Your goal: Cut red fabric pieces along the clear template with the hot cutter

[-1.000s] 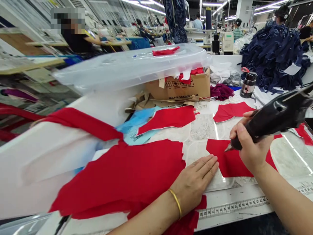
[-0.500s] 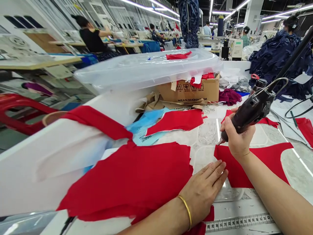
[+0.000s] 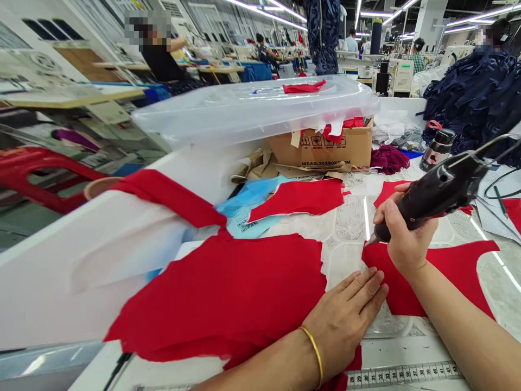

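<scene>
My right hand (image 3: 409, 239) is wrapped round a black corded hand tool (image 3: 439, 187) with a narrow metal tip. The tip meets the upper left corner of a red fabric piece (image 3: 443, 271) lying flat on the table. My left hand (image 3: 352, 309) is open, laid palm down with fingers stretched out, and its fingertips reach the left edge of that piece. A gold bangle circles the left wrist. Under and beside the left hand spreads a larger red fabric piece (image 3: 232, 293), its right edge uneven.
A measuring tape (image 3: 402, 374) runs along the front edge. Behind are another red piece (image 3: 301, 198) on blue sheeting, a cardboard box (image 3: 321, 146) under a clear plastic lid (image 3: 252, 108), and a black bottle (image 3: 437, 151). Navy fabric (image 3: 468, 98) is heaped at right. People sit farther back.
The view has shifted slightly, moving the scene rightward. The tool's body now tilts lower to the right, uncovering the bottle behind it. My left hand stays flat in place.
</scene>
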Demonstrator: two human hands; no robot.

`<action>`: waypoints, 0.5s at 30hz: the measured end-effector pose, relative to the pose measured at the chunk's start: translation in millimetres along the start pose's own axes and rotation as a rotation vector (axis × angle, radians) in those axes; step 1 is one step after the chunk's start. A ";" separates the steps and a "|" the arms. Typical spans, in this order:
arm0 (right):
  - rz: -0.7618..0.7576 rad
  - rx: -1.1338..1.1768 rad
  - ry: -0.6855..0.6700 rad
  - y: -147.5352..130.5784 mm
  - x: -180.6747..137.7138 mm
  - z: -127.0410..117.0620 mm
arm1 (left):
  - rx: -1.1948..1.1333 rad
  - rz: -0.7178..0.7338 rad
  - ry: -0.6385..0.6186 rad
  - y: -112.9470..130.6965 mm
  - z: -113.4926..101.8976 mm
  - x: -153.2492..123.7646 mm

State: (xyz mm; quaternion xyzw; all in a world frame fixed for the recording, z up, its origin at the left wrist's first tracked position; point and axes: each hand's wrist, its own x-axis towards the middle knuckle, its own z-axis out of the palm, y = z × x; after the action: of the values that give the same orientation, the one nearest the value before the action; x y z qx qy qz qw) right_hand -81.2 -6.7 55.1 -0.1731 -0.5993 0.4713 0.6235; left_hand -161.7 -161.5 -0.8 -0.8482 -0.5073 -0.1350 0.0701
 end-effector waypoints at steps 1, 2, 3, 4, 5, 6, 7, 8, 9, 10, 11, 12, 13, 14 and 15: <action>0.003 0.029 0.011 -5.2 -1.8 0.8 | 0.007 0.006 0.009 0.4 -0.1 -0.1; 0.010 0.054 0.016 -9.8 -3.9 1.5 | 0.011 0.009 0.016 0.8 0.0 -0.3; 0.021 0.069 0.015 -13.3 -6.1 2.1 | 0.013 0.013 0.021 1.1 0.2 -0.5; 0.034 0.073 0.007 -15.5 -8.2 2.6 | 0.012 0.013 0.020 1.4 0.5 -0.7; 0.047 0.072 0.000 -16.2 -10.1 3.1 | 0.009 0.012 0.013 1.5 0.9 -0.9; 0.060 0.069 -0.003 -15.7 -11.7 3.5 | 0.006 0.011 0.008 1.5 1.4 -1.1; 0.072 0.064 -0.001 -14.2 -13.0 3.8 | 0.004 0.013 0.005 1.4 1.9 -1.4; 0.083 0.056 0.005 -12.2 -13.9 4.1 | 0.001 0.014 0.003 1.4 2.5 -1.7; 0.090 0.045 0.015 -10.4 -14.5 4.3 | -0.002 0.016 0.006 1.3 2.9 -1.9; 0.092 0.033 0.024 -9.1 -14.7 4.4 | -0.004 0.015 0.013 1.2 3.2 -2.1; 0.089 0.026 0.032 -8.9 -14.6 4.3 | -0.006 0.015 0.022 1.2 3.3 -2.1; 0.080 0.029 0.036 -9.8 -14.4 3.8 | -0.005 0.012 0.029 1.1 3.2 -1.9; 0.068 0.044 0.032 -11.9 -14.2 3.0 | -0.003 0.007 0.032 1.2 2.7 -1.6; 0.057 0.065 0.022 -15.0 -14.0 1.7 | -0.002 0.002 0.038 1.2 2.0 -1.1; 0.050 0.088 0.008 -18.8 -14.0 -0.1 | -0.002 -0.002 0.045 1.3 1.0 -0.4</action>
State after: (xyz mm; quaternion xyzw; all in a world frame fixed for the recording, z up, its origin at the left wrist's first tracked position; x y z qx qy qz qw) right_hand -71.8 -27.1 61.6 -0.1624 -0.5708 0.5119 0.6211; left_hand -160.6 -162.2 -1.9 -0.8445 -0.5064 -0.1544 0.0806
